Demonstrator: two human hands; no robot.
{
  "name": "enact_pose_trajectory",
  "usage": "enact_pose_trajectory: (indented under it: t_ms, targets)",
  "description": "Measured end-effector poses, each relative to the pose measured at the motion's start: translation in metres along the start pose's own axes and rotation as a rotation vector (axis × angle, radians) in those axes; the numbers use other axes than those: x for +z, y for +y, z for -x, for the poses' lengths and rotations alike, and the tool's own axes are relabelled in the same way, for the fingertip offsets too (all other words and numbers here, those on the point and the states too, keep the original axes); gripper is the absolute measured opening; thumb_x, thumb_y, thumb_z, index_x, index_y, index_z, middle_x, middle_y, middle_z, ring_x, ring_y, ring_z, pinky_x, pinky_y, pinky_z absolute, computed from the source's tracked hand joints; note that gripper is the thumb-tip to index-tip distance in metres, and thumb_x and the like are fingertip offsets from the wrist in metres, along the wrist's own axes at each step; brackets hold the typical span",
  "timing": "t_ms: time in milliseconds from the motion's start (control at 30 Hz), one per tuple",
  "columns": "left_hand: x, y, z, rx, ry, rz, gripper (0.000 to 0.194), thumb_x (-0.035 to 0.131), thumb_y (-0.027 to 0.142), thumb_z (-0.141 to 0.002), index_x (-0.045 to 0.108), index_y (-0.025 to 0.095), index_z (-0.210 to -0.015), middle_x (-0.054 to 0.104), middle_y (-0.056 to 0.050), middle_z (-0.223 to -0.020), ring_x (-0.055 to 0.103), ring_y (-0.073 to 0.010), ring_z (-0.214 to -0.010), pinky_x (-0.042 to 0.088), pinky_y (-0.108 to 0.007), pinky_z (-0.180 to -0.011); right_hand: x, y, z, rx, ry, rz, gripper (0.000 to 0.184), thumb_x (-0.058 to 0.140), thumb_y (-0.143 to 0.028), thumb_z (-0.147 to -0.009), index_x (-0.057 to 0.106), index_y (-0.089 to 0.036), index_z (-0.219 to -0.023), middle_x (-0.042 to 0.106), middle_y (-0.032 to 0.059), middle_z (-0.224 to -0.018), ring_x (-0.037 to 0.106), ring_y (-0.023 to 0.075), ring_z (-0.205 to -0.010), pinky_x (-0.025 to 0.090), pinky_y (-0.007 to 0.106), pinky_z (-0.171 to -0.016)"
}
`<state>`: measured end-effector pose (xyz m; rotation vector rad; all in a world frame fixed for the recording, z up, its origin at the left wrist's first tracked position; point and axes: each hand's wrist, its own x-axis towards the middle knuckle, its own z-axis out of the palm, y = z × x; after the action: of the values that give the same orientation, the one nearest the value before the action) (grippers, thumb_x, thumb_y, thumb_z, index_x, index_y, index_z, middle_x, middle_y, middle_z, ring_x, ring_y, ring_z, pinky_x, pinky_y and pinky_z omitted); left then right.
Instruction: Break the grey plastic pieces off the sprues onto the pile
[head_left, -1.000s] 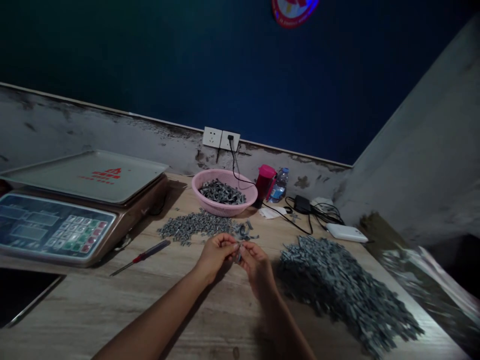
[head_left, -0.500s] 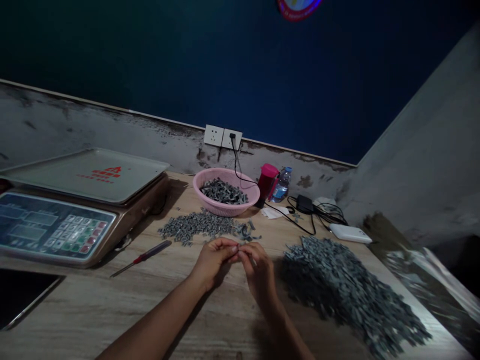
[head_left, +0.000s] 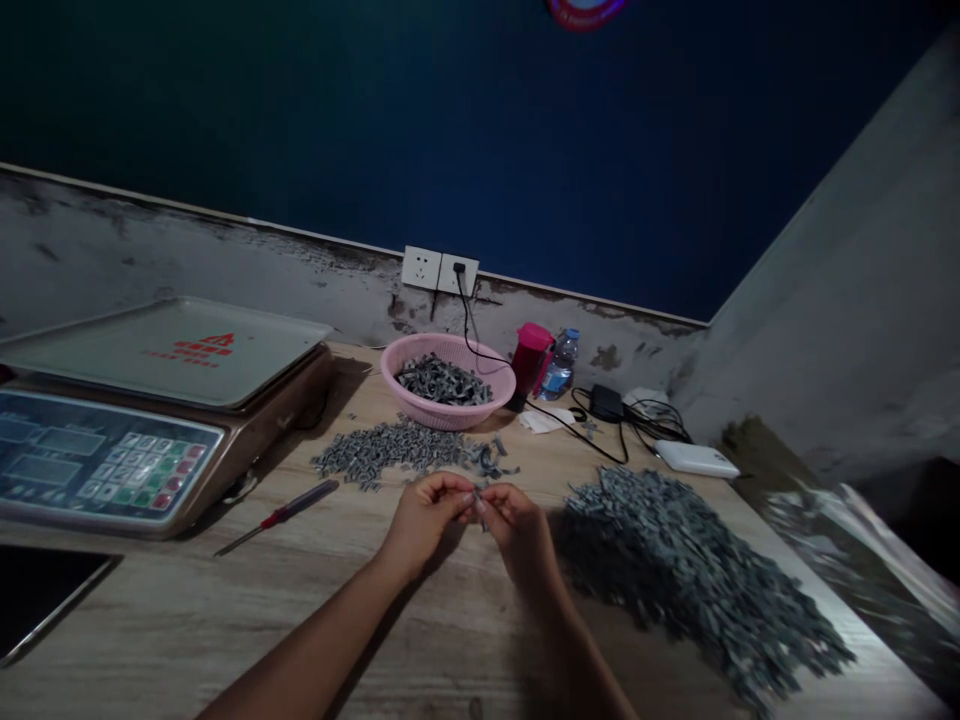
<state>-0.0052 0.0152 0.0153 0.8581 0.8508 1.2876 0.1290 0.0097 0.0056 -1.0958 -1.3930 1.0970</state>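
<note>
The left hand (head_left: pixel 431 522) and right hand (head_left: pixel 521 532) meet above the near middle of the desk (head_left: pixel 450 640), their fingertips pinching a small grey piece (head_left: pixel 481 512) between them. A long heap of similar grey pieces (head_left: pixel 690 570) lies just beside the right hand, and a smaller scatter (head_left: pixel 390 448) lies farther off, beyond the hands. More fill a pink plastic basket (head_left: pixel 442 342) at the far side. A red-handled screwdriver (head_left: pixel 289 505) lies left of the left hand, near a digital weighing scale (head_left: pixel 180 355).
</note>
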Motion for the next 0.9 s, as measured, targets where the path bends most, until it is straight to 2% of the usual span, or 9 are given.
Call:
enact_pose_trajectory:
  t_ms: [100,233,367,567,700,900]
  targets:
    - [-0.001,-0.002,-0.001,0.056,0.010,-0.129,0.012,0.072,0.019,-0.058,0.068,0.013,-0.067,0.063,-0.001,-0.057,0.053,-0.0102,-0.054,0.042,-0.021,-0.055,-0.001,0.003,-0.001,0.055,0.002,-0.021,0.011,0.064,-0.028,-0.071,0.059,-0.019,-0.074,0.063,0.0022,-0.063,0.055,0.0158,-0.056,0.041,0.027,-0.056]
    - [-0.003,-0.008,-0.002,0.115,-0.035,-0.220,0.018,0.071,0.014,-0.058,0.071,0.015,-0.077,0.068,-0.004,-0.074,0.059,-0.0147,-0.069,0.046,-0.025,-0.068,-0.002,0.005,0.000,0.232,0.000,-0.242,0.018,0.065,-0.031,-0.069,0.057,-0.017,-0.074,0.058,-0.0010,-0.059,0.048,0.0108,-0.049,0.037,0.024,-0.051]
    - [-0.005,-0.008,-0.002,0.096,-0.095,-0.224,0.023,0.071,0.012,-0.057,0.071,0.016,-0.079,0.066,-0.003,-0.073,0.058,-0.0145,-0.069,0.046,-0.025,-0.068,-0.004,0.000,0.004,0.365,-0.094,-0.453,0.018,0.067,-0.029,-0.067,0.055,-0.016,-0.070,0.055,-0.0018,-0.059,0.046,0.0083,-0.048,0.037,0.022,-0.052]
    - [-0.011,0.001,-0.003,0.131,-0.254,-0.241,0.019,0.073,0.014,-0.057,0.072,0.016,-0.076,0.063,-0.004,-0.083,0.057,-0.0141,-0.073,0.045,-0.024,-0.069,-0.006,-0.012,0.008,0.496,-0.228,-0.567,0.016,0.068,-0.024,-0.067,0.053,-0.016,-0.069,0.051,-0.0033,-0.059,0.045,0.0071,-0.052,0.036,0.020,-0.054]
    - [-0.013,0.002,-0.004,0.138,-0.278,-0.249,0.015,0.073,0.016,-0.058,0.073,0.016,-0.073,0.065,-0.008,-0.092,0.059,-0.0185,-0.085,0.046,-0.027,-0.076,-0.007,-0.011,0.009,0.522,-0.282,-0.590,0.019,0.069,-0.027,-0.067,0.056,-0.015,-0.075,0.051,-0.0028,-0.061,0.046,0.0072,-0.054,0.037,0.020,-0.054]
    - [-0.013,0.003,-0.003,0.106,-0.282,-0.221,0.016,0.074,0.019,-0.058,0.073,0.016,-0.073,0.070,-0.008,-0.087,0.062,-0.0202,-0.083,0.047,-0.031,-0.079,-0.010,-0.006,0.010,0.512,-0.337,-0.636,0.027,0.073,-0.029,-0.066,0.058,-0.016,-0.085,0.051,-0.0023,-0.069,0.048,0.0075,-0.058,0.039,0.021,-0.056]
